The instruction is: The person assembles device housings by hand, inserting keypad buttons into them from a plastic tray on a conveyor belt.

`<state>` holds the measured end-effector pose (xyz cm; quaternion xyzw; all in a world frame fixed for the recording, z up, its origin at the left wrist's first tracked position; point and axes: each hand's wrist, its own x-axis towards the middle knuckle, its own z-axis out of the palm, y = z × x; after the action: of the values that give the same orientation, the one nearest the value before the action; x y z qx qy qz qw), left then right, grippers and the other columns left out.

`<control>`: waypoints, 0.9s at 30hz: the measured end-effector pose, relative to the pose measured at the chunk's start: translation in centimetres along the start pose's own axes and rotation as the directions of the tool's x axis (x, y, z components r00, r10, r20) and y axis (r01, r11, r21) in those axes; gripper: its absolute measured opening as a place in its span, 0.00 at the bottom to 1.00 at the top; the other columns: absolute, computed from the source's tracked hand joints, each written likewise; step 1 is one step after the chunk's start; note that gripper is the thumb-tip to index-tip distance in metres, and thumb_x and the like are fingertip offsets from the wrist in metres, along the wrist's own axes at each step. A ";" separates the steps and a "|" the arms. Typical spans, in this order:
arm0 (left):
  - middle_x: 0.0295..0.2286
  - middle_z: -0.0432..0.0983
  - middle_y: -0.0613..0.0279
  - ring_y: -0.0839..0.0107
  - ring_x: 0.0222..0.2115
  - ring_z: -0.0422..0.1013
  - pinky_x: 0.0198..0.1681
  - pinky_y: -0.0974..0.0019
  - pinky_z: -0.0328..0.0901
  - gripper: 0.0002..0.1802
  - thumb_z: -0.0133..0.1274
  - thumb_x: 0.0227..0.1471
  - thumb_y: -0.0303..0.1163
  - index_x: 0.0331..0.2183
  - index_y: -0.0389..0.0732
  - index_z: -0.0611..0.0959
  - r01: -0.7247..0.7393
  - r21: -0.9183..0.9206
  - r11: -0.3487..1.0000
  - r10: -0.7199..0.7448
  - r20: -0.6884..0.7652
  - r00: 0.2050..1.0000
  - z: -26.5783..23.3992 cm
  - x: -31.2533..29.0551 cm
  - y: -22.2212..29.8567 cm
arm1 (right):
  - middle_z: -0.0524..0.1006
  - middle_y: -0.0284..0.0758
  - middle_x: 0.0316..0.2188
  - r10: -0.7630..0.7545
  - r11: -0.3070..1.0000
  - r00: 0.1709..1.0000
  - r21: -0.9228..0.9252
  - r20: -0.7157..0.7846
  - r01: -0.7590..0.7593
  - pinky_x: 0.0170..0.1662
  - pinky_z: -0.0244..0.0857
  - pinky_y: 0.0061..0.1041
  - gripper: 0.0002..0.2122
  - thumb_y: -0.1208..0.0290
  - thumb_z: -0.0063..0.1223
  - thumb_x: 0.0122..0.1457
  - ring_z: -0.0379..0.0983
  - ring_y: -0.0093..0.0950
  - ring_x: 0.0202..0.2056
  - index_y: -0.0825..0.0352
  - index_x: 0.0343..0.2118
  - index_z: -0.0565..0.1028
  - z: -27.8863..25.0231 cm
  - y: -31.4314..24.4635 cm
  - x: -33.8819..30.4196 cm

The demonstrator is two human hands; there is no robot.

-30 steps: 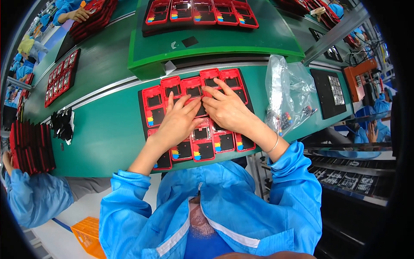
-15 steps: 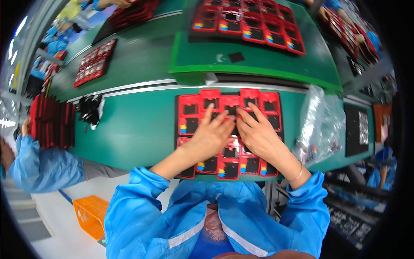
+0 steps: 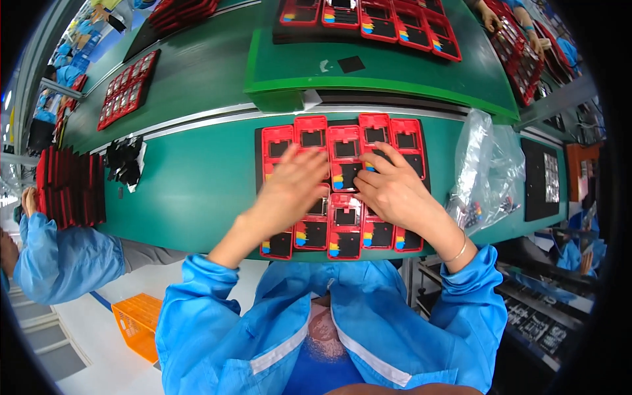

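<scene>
Two rows of red plastic cases [image 3: 344, 227] with black panels and small yellow-and-blue patches lie on a black tray [image 3: 259, 141] in front of me. My left hand [image 3: 293, 184] is over the left cases, fingers stretched out and slightly smeared by motion, holding nothing visible. My right hand [image 3: 395, 194] rests on the right cases with its fingers apart and partly bent. Its fingertips are at the edge of the middle far case [image 3: 344, 148], which shows between the hands. Both hands hide parts of the cases beneath them.
A clear plastic bag [image 3: 477, 164] lies to the right, beside a black sheet [image 3: 540, 178]. Dark crumpled wrapping [image 3: 125, 158] and stacked red-black trays [image 3: 69, 187] are at left. More cases [image 3: 378, 23] sit on the raised green board [image 3: 296, 72]. A co-worker's sleeve [image 3: 66, 257] is at left.
My left hand has moved left, away from the middle cases, uncovering the middle far case. My right hand stays over the right cases with its fingers shifted. The whole view has shifted slightly.
</scene>
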<state>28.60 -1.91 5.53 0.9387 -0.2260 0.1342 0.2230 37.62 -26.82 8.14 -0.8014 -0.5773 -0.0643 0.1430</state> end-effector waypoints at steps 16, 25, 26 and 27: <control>0.59 0.70 0.57 0.57 0.65 0.57 0.70 0.33 0.36 0.32 0.57 0.59 0.46 0.59 0.39 0.76 0.053 0.193 0.980 -0.100 0.240 0.966 0.0 -1.7 -1.3 | 0.81 0.33 0.38 -0.109 0.991 0.994 0.079 -0.027 0.111 0.68 0.55 0.48 0.10 0.66 0.64 0.55 0.71 0.36 0.56 0.67 0.34 0.82 2.8 0.5 4.9; 0.59 0.71 0.58 0.59 0.66 0.57 0.71 0.35 0.36 0.29 0.57 0.59 0.42 0.58 0.39 0.77 0.001 0.217 0.976 -0.053 0.233 0.971 0.2 -1.3 -2.1 | 0.81 0.33 0.37 -0.132 0.991 0.991 -0.008 -0.018 0.132 0.69 0.54 0.49 0.10 0.66 0.64 0.55 0.71 0.35 0.56 0.68 0.35 0.82 2.7 0.4 5.6; 0.59 0.71 0.58 0.59 0.66 0.57 0.71 0.35 0.36 0.29 0.57 0.59 0.42 0.58 0.39 0.77 0.001 0.218 0.976 -0.053 0.232 0.971 -0.2 -1.3 -2.2 | 0.80 0.33 0.37 -0.116 0.993 0.993 -0.012 -0.007 0.116 0.69 0.54 0.49 0.10 0.67 0.63 0.55 0.71 0.35 0.56 0.68 0.35 0.82 3.1 0.5 5.6; 0.58 0.72 0.58 0.59 0.66 0.57 0.71 0.35 0.36 0.28 0.58 0.59 0.40 0.58 0.39 0.77 0.002 0.187 0.982 -0.042 0.212 0.976 -0.8 -1.4 -2.5 | 0.80 0.33 0.37 -0.101 0.995 0.995 -0.016 0.004 0.101 0.69 0.53 0.48 0.10 0.67 0.63 0.55 0.71 0.35 0.56 0.68 0.36 0.82 3.2 0.5 5.5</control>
<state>28.48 0.96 4.84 0.9669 -0.2247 0.0501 0.1102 39.73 -20.99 6.49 -0.7723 -0.6168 -0.0751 0.1322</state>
